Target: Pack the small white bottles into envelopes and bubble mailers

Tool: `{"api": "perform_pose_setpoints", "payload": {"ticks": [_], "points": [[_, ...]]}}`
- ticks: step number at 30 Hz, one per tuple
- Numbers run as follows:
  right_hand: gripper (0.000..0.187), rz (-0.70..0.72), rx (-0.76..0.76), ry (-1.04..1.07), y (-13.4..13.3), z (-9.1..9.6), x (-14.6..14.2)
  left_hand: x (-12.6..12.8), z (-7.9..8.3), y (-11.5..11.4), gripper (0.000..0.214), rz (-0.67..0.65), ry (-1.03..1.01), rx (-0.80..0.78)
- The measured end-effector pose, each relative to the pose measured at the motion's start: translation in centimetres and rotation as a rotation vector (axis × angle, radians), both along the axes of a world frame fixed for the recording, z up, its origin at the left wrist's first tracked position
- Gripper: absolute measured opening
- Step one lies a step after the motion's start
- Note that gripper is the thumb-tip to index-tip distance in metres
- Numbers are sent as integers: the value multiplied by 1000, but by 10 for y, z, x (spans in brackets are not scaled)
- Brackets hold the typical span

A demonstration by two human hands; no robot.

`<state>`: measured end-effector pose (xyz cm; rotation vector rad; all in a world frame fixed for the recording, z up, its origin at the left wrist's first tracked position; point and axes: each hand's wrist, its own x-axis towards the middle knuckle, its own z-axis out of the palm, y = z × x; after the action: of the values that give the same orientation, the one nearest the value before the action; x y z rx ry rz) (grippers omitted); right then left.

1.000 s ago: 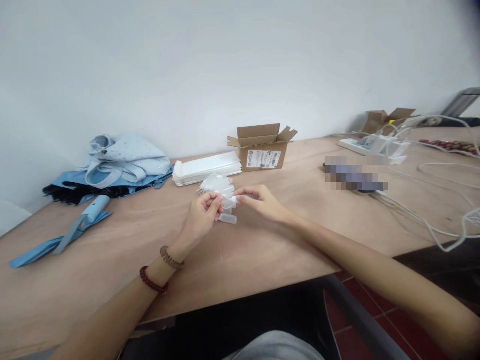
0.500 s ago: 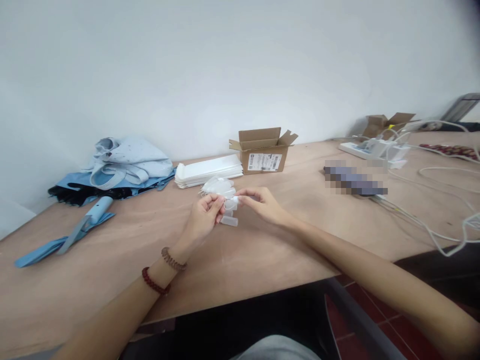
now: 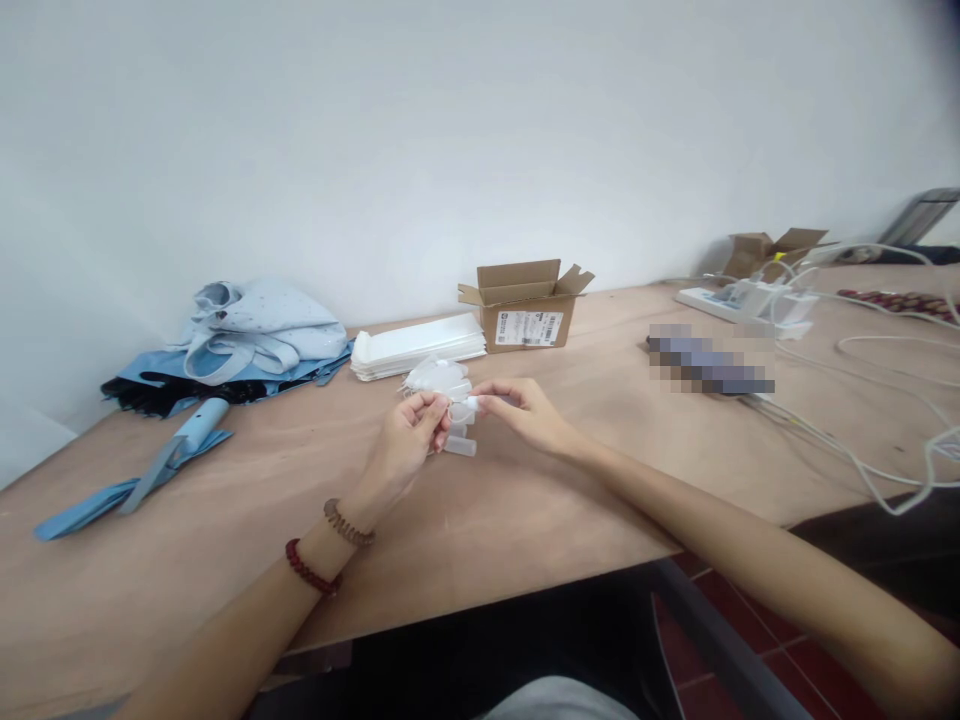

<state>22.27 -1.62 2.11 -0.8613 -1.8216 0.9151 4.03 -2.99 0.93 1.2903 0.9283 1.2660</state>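
Note:
Above the wooden table, my left hand [image 3: 411, 430] is closed in a pinch on something thin, largely hidden by the fingertips; it looks like a fine cord. Facing it, my right hand [image 3: 531, 415] pinches a small white piece [image 3: 471, 403] between thumb and forefinger. Just behind and below the fingers lies a cluster of translucent, whitish plastic pieces [image 3: 436, 376] with thin cords at its left side. One short translucent tube [image 3: 460, 446] sticks out at the near end of this cluster, beside my left fingertips.
A stack of white envelopes [image 3: 420, 345] and an open cardboard box [image 3: 525, 318] stand behind the hands. On the left lie a light cloth bag [image 3: 262, 325] and a blue folded umbrella [image 3: 199, 425]. A phone [image 3: 709, 365], power strip [image 3: 750, 305] and white cables [image 3: 847, 450] occupy the right.
Both hands stay almost in place with their pinches kept. The thin loop seen between the fingers earlier shows less now. The whole view has shifted slightly.

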Motion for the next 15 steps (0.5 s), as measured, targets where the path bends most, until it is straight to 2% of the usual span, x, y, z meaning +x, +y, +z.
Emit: {"api": "perform_pose_setpoints", "payload": {"ticks": [15], "points": [[13, 43, -55, 86, 0, -4, -2, -2, 1, -1, 31, 25, 114, 70]]}}
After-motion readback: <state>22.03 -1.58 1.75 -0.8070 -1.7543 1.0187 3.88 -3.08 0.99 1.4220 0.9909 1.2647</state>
